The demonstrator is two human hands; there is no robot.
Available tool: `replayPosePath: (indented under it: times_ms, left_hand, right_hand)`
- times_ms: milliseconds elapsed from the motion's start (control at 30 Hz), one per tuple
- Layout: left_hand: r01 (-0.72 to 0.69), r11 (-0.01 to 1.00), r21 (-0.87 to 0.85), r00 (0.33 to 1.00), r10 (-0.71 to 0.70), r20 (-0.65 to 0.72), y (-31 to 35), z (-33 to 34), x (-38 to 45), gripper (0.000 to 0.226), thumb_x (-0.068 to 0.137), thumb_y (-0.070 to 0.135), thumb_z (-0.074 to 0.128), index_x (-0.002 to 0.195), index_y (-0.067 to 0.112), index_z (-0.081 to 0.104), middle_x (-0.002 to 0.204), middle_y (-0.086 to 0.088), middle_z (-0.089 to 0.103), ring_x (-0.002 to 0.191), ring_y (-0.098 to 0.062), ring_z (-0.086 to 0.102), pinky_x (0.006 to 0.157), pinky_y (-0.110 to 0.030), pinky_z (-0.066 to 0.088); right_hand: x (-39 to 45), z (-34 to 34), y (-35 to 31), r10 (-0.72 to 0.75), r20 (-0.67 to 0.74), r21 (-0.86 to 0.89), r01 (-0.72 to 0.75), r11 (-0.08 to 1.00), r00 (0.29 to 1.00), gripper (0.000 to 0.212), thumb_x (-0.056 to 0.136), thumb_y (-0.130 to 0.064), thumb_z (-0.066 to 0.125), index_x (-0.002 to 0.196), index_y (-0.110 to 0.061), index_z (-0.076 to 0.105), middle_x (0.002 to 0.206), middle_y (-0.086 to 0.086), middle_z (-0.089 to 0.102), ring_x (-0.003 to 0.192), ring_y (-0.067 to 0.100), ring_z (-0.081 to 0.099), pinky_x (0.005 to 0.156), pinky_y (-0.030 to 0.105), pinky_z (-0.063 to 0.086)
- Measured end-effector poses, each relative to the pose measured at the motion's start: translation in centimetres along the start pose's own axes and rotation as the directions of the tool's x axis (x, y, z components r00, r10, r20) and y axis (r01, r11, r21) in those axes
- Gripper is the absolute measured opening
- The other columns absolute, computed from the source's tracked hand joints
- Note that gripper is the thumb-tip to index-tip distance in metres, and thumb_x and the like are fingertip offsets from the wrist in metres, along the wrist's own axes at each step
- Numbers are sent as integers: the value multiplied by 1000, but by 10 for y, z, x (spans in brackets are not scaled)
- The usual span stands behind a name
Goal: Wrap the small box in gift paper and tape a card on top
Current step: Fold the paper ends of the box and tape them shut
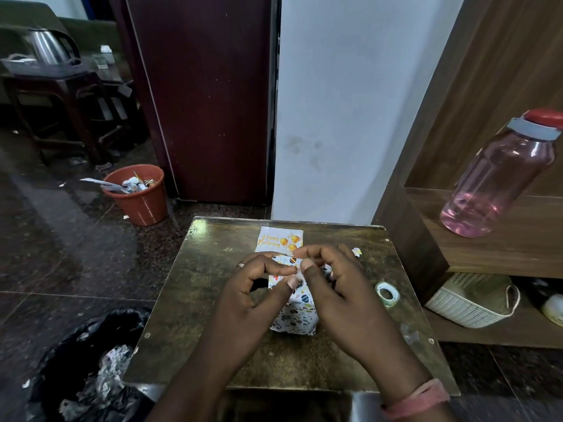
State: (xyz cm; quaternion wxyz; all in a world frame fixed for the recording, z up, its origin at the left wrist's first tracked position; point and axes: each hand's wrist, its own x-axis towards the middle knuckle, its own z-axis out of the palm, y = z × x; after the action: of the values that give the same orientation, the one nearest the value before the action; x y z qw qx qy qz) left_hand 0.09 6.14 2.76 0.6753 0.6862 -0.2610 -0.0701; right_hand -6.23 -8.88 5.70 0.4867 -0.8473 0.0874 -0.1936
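Table (189, 300): card (278, 239) behind box (297, 315), tape roll (387, 294) right.

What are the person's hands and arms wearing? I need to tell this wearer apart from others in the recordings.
Both forearms are bare, with no sleeves in view. The left hand has a silver-coloured ring on one finger. The right hand has no ring that shows; its wrist carries a pinkish band. No gloves or watch.

Bare forearms; a silver ring (241, 265) on the left hand (256, 295), a pink band (419, 399) round the right wrist
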Motion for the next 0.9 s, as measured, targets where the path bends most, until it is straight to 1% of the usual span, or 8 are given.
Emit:
replayPosePath:
  times_ms: [100, 267, 367, 433, 500, 567, 733, 900]
  left_hand:
    - [-58, 993, 106, 998, 57, 10, 1, -2, -1, 17, 92, 27, 75, 109, 26, 73, 121, 2, 69, 121, -21, 63, 97, -32, 52]
    - [-32, 986, 164, 994, 14, 106, 4, -2, -6, 68, 86, 29, 82, 146, 36, 51, 142, 20, 58, 132, -2, 55, 100, -11, 44]
    - [31, 993, 117, 990, -47, 135, 6, 1, -8, 81, 88, 23, 78, 154, 42, 35, 142, 43, 47, 129, 15, 50, 97, -5, 42]
    - [55, 995, 89, 986, -68, 153, 7, 1, -9, 86, 90, 21, 74, 156, 45, 25, 138, 48, 47, 124, 15, 54, 95, -9, 46]
    - [58, 995, 84, 986, -70, 152, 8, 1, -9, 87, 89, 23, 74, 156, 44, 24, 134, 48, 50, 123, 13, 56, 96, -10, 47]
    - [41, 994, 101, 989, -55, 136, 9, 1, -9, 84, 85, 25, 75, 154, 40, 31, 131, 48, 52, 122, 14, 57, 93, -5, 45]
    - [18, 991, 131, 994, -31, 104, 2, 0, -8, 74, 83, 17, 80, 147, 34, 47, 133, 27, 63, 120, 0, 64, 91, -10, 49]
    - [6, 985, 172, 994, -25, 109, -3, -3, -7, 71, 83, 32, 84, 144, 42, 50, 138, 19, 62, 124, -5, 62, 96, -20, 52]
  right_hand:
    - [0, -5, -1, 8, 4, 65, -8, 998, 1000, 17, 99, -28, 61, 109, -40, 67, 109, -15, 56, 110, 2, 57, 83, 15, 46]
    - [-2, -17, 6, 57, 149, 65, -67, 996, 987, 25, 97, -33, 65, 117, -47, 63, 118, -15, 56, 103, 14, 62, 89, 39, 54]
    - [-2, -22, 8, 62, 175, 107, -82, 991, 983, 27, 99, -29, 65, 121, -44, 63, 126, -17, 61, 110, 5, 62, 95, 34, 53]
    - [-2, -24, 8, 84, 196, 152, -115, 982, 977, 28, 99, -27, 65, 121, -44, 63, 125, -17, 65, 106, 4, 65, 93, 33, 54]
    - [-2, -25, 8, 88, 208, 140, -118, 983, 974, 28, 99, -27, 64, 121, -46, 63, 123, -18, 66, 100, 7, 68, 91, 36, 56]
    - [-2, -25, 8, 86, 208, 144, -118, 983, 974, 27, 100, -25, 64, 119, -45, 64, 122, -18, 67, 95, 13, 69, 89, 42, 58]
    - [2, -24, 11, 69, 144, 143, -90, 986, 987, 21, 98, -20, 67, 113, -35, 68, 119, -9, 68, 91, 19, 66, 88, 49, 56]
    - [3, -24, 15, 75, 124, 132, -92, 987, 989, 17, 95, -27, 71, 110, -35, 69, 119, -11, 69, 97, 14, 67, 89, 45, 55]
